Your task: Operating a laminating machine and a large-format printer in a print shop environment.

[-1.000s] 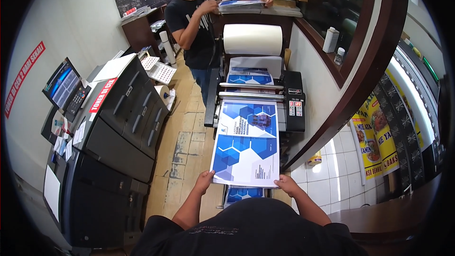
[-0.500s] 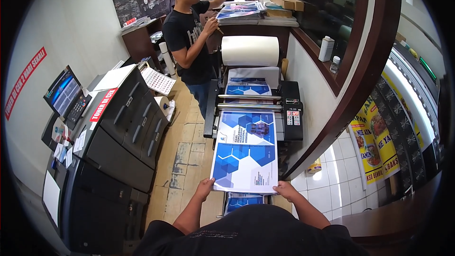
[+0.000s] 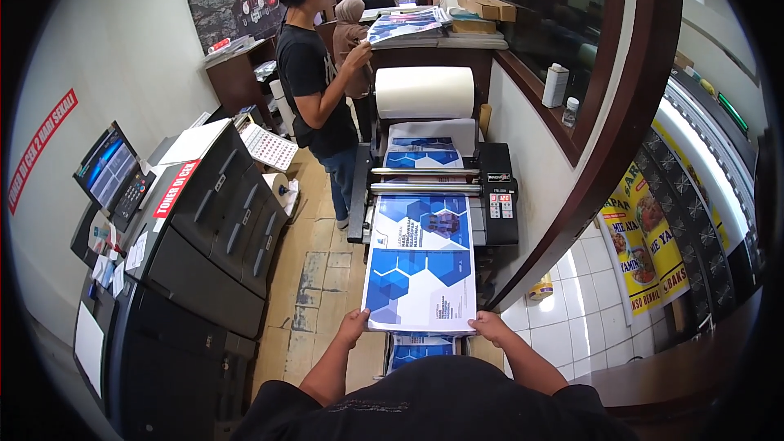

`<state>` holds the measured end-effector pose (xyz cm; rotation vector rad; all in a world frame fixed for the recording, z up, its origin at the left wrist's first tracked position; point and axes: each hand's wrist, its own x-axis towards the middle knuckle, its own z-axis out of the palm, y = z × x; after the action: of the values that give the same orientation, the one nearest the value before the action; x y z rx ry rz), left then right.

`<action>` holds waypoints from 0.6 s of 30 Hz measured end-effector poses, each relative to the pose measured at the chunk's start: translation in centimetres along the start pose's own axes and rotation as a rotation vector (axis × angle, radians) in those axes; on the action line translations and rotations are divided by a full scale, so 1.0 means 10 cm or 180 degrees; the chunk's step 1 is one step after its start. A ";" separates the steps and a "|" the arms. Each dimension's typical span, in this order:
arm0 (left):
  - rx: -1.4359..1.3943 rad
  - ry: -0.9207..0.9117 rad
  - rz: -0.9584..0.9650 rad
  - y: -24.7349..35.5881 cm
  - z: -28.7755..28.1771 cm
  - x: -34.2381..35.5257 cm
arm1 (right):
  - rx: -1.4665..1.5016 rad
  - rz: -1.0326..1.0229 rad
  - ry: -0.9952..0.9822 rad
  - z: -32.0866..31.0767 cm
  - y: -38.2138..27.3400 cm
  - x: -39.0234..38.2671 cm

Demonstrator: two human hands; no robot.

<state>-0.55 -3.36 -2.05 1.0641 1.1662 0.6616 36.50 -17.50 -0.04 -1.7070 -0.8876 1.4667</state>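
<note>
A large printed sheet (image 3: pixel 418 278) with blue hexagons on white lies stretched between me and a roll laminator (image 3: pixel 425 189). My left hand (image 3: pixel 353 327) pinches its near left corner. At the near right corner, my right hand (image 3: pixel 490 327) grips the same sheet, fingers closed on its edge. The sheet's far end reaches the machine's metal rollers. Behind the rollers, another blue-and-white print (image 3: pixel 420 158) shows, below a wide white film roll (image 3: pixel 425 92). Under the held sheet, close to my body, more blue prints (image 3: pixel 421 349) are partly hidden.
A dark multifunction printer (image 3: pixel 204 237) stands on the left with a tilted screen (image 3: pixel 110 167). A co-worker (image 3: pixel 310 82) stands beyond the laminator, one hand at prints on the counter (image 3: pixel 408 26). On the right, a dark curved frame (image 3: pixel 629 106) borders a wide printer with yellow banners (image 3: pixel 641 253).
The co-worker's raised arm has come down, and the co-worker has shifted slightly left. A person in brown behind is now more visible. Both my hands keep hold of the sheet.
</note>
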 end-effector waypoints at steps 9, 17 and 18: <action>0.0069 -0.0214 -0.0456 -0.16 -0.04 -0.09 | 0.0134 -0.0293 -0.0532 0.06 0.04 -0.17; 0.0399 -0.0838 -0.0186 -0.48 -0.15 -0.38 | -0.0442 -0.0322 -0.0291 0.19 0.46 -0.11; 0.0423 -0.0871 -0.0229 -0.48 -0.16 -0.37 | -0.0444 -0.0315 -0.0304 0.18 0.48 -0.13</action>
<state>-3.67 -7.94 -4.98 1.1783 1.0147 0.3720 34.79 -20.90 -3.68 -1.6778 -1.1329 1.4592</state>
